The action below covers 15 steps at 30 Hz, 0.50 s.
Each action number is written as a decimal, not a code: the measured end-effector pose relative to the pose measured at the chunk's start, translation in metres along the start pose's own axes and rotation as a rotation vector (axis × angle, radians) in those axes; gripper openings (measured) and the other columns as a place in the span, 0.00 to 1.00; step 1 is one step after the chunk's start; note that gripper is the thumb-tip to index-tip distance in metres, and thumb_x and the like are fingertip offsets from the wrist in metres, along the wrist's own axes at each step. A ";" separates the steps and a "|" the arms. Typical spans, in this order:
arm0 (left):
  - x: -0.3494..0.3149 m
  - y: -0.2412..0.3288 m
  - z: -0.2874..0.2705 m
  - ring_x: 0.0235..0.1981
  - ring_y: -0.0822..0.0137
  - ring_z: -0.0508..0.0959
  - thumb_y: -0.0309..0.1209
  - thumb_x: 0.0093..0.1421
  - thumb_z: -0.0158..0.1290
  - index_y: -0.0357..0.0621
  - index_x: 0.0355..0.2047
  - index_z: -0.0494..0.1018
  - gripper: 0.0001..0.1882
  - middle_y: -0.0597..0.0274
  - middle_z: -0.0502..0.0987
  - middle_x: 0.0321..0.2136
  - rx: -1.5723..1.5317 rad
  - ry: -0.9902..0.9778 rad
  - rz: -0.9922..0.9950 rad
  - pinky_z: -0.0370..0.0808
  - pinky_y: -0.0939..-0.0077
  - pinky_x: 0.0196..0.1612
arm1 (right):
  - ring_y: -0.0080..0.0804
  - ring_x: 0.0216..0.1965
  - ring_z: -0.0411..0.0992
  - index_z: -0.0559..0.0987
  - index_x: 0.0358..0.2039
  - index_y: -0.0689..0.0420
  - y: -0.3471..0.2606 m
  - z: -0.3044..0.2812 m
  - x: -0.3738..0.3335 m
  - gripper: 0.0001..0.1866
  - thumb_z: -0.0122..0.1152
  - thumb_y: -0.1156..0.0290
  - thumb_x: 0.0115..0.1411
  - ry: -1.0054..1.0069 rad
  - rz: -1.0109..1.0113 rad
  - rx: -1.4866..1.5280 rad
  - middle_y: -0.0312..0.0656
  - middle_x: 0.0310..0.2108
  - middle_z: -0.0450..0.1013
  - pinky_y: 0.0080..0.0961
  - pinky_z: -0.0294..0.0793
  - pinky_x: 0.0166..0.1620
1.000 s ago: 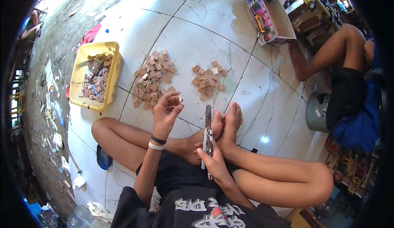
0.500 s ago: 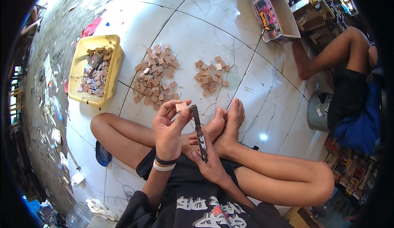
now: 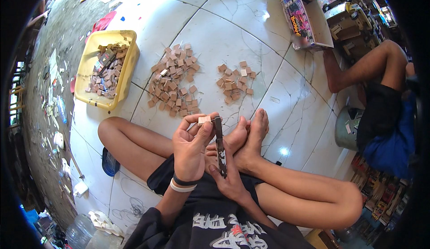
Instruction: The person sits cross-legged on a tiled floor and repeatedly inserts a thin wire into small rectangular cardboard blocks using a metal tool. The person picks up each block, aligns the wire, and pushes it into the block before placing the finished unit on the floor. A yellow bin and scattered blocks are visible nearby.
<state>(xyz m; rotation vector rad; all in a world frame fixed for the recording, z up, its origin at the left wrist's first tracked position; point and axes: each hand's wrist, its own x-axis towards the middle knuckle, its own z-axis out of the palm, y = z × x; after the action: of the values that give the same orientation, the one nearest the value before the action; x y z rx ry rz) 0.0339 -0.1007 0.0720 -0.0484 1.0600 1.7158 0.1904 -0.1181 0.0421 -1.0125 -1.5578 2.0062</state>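
Bright daylight, tile glare, fisheye edges

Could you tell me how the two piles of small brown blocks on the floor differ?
The left pile is larger and more spread out than the right pile. The left pile lies nearer the yellow tub; the right pile lies nearer the open cardboard box. Both rest on the white tiled floor.

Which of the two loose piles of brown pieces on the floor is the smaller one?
The right-hand pile, lying above the feet. It has far fewer pieces than the big pile beside the yellow tub.
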 end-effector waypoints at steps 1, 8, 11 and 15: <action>0.000 0.000 0.000 0.51 0.64 0.85 0.24 0.71 0.60 0.34 0.51 0.71 0.13 0.41 0.82 0.54 -0.006 -0.002 0.001 0.83 0.71 0.57 | 0.37 0.63 0.68 0.48 0.78 0.61 0.000 0.000 0.000 0.39 0.57 0.66 0.76 -0.003 0.012 -0.001 0.47 0.64 0.63 0.36 0.69 0.66; -0.004 0.004 -0.001 0.57 0.52 0.83 0.28 0.72 0.59 0.33 0.55 0.69 0.17 0.42 0.81 0.56 0.066 -0.034 0.036 0.82 0.59 0.62 | 0.39 0.64 0.68 0.49 0.79 0.62 -0.003 0.001 0.000 0.39 0.56 0.66 0.76 0.019 -0.012 -0.046 0.51 0.66 0.65 0.38 0.67 0.68; -0.004 0.007 -0.001 0.56 0.52 0.84 0.28 0.72 0.60 0.34 0.55 0.69 0.17 0.42 0.82 0.55 0.087 -0.050 0.021 0.82 0.59 0.62 | 0.39 0.64 0.67 0.50 0.77 0.63 -0.005 0.001 0.002 0.38 0.57 0.63 0.77 0.021 -0.041 -0.082 0.51 0.65 0.64 0.37 0.68 0.66; -0.005 0.008 0.001 0.56 0.52 0.84 0.29 0.72 0.60 0.34 0.55 0.69 0.17 0.42 0.82 0.55 0.097 -0.046 0.013 0.83 0.58 0.61 | 0.33 0.58 0.69 0.52 0.76 0.63 -0.005 0.002 0.002 0.37 0.57 0.62 0.77 0.056 -0.078 -0.110 0.46 0.58 0.67 0.32 0.71 0.62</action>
<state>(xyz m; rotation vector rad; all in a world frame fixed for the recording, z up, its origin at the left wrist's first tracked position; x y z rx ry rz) 0.0304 -0.1043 0.0797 0.0595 1.1093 1.6672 0.1871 -0.1166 0.0464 -1.0229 -1.6671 1.8421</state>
